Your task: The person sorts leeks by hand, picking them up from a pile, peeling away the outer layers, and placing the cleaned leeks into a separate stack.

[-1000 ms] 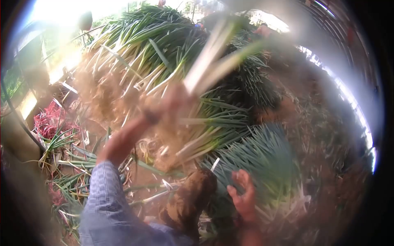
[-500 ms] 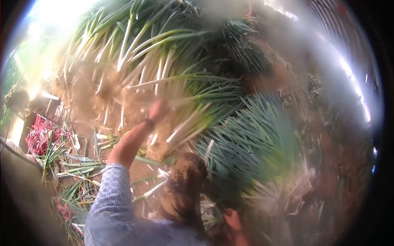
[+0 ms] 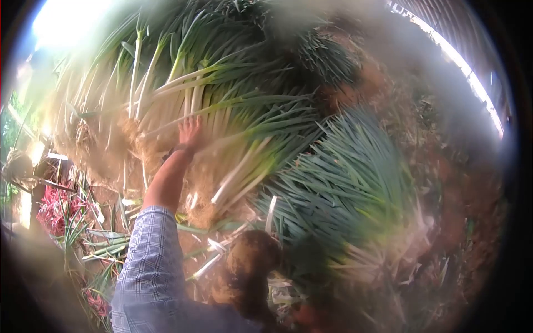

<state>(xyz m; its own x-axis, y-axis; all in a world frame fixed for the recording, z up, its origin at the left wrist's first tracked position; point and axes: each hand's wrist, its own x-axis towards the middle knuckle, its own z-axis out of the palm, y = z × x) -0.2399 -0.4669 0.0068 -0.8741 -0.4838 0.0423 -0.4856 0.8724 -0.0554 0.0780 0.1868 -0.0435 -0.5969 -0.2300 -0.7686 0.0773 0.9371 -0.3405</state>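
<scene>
My left hand (image 3: 190,133) reaches out over a large pile of green onions (image 3: 222,114), with its fingers extended and apart on the pale stalks. It wears a dark band at the wrist, and its sleeve is checked cloth. Tangled tan roots (image 3: 200,213) hang at the near edge of the pile. My right hand (image 3: 308,316) is a dim, blurred patch at the bottom edge, and its fingers cannot be made out. Close to it lies a second bundle of green onions (image 3: 344,177), with leaves toward the pile and white ends toward the lower right.
Pink-red ties (image 3: 54,208) lie in a tangle at the left. Loose leaves and cut stalks (image 3: 108,244) litter the ground beside them. A muddy brown rounded form (image 3: 252,255), apparently a knee, stands at bottom centre. Bare soil (image 3: 444,205) stretches along the right.
My left hand has moved slightly left and up in view, and its fingers now show apart on the stalks. My right hand has sunk lower and become blurred. The view has shifted a little.
</scene>
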